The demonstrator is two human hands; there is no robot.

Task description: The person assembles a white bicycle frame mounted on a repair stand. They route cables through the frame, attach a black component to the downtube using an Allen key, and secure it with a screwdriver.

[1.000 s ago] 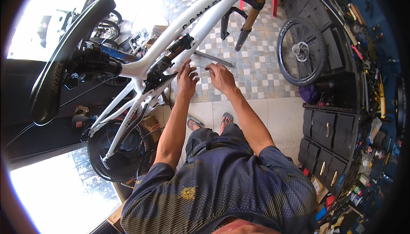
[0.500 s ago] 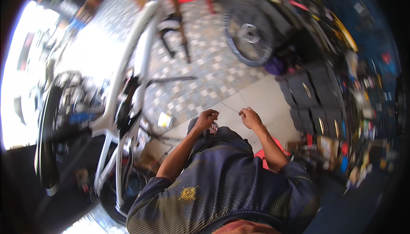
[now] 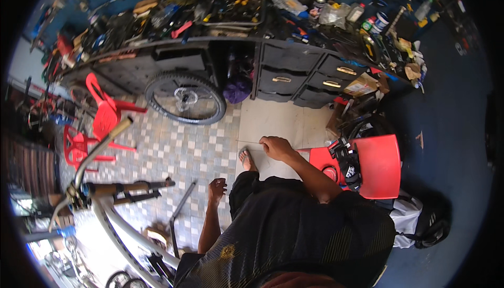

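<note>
While the person stands over the tiled floor (image 3: 173,149), both hands are held in front of the body and apart from each other. The right hand (image 3: 275,148) is farther away, and its fingers are curled closed; a thin line shows at the fingertips on the left, but I cannot tell if it is a held rod or a joint of the floor tiles. The left hand (image 3: 217,189) is nearer and half open, with its fingers loosely bent. Just to its left, a grey metal bar (image 3: 182,206) stands out against the floor. At the near left is a white bicycle frame (image 3: 115,230), with its fork (image 3: 131,187) directed to the right. To the right of the right hand there is a red chair (image 3: 379,166), on which a black and white strapped item (image 3: 348,167) lies. On the far side, a wheel (image 3: 185,99) leans before a long worktop (image 3: 210,40), which is crowded with tools. A purple bag (image 3: 237,91) is just beside the wheel, and black drawers (image 3: 286,74) are farther right.
</note>
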